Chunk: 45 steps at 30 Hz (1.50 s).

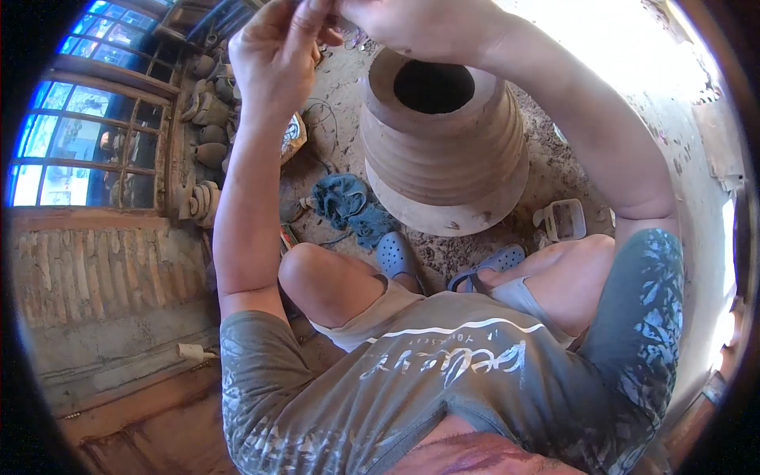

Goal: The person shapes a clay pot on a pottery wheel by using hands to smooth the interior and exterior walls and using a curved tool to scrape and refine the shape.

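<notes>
Both of my arms are raised, and my hands meet at the top edge of the head view. My left hand (275,51) is closed, its thumb and fingers pressed together; whatever they hold, if anything, does not show. My right hand (416,30) reaches across to it, and its fingers are mostly cut off by the frame's edge. Below and to the right of the hands stands a large ridged clay pot (445,162), wide at the base and narrowing upward, with a dark round opening (434,85) on top. Neither hand visibly touches it.
A crumpled blue-green cloth (348,207) lies left of the pot, near my clog-clad feet. On the right is a clear plastic container (564,219). Several clay pots (210,134) line the left wall beneath paned windows (87,146). Clay scraps litter the floor.
</notes>
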{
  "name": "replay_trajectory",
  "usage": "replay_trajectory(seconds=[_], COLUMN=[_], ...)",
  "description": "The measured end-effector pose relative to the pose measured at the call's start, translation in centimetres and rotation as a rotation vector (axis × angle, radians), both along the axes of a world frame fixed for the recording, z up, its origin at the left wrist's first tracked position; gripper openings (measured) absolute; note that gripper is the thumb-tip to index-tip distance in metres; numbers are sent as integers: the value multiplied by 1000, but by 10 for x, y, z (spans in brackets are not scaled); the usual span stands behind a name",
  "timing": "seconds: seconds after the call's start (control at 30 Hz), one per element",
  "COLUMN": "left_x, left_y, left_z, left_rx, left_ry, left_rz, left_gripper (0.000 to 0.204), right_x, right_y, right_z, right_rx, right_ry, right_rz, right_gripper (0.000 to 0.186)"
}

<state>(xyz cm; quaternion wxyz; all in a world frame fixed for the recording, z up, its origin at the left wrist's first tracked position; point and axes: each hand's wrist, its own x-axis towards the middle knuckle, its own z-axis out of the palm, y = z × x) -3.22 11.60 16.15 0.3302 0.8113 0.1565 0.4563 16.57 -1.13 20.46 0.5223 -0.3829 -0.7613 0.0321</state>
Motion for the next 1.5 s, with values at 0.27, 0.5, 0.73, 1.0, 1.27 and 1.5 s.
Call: replay_trajectory(seconds=[0.27, 0.5, 0.73, 1.0, 1.27, 1.5], left_x=[-48, 26, 35, 22, 45, 39], left_y=[46, -111, -104, -44, 41, 75], left_z=[-63, -128, -157, -171, -156, -169], left_rx=[419, -218, -201, -127, 353, 40], left_ry=[428, 276, 57, 25, 271, 127], left_rz=[618, 212, 218, -122, -284, -468], left_gripper=[64, 142, 150, 152, 148, 126], right_x=[35, 27, 13, 13, 21, 36], right_y=[16, 36, 21, -1, -5, -17], right_z=[-88, -109, -105, -102, -104, -101], right_rx=[-266, -200, -326, -335, -330, -410], right_ry=[92, -198, -229, -200, -193, -292], right_rz=[-274, -299, -123, 93, 244, 347], right_gripper=[24, 24, 19, 19, 17, 17])
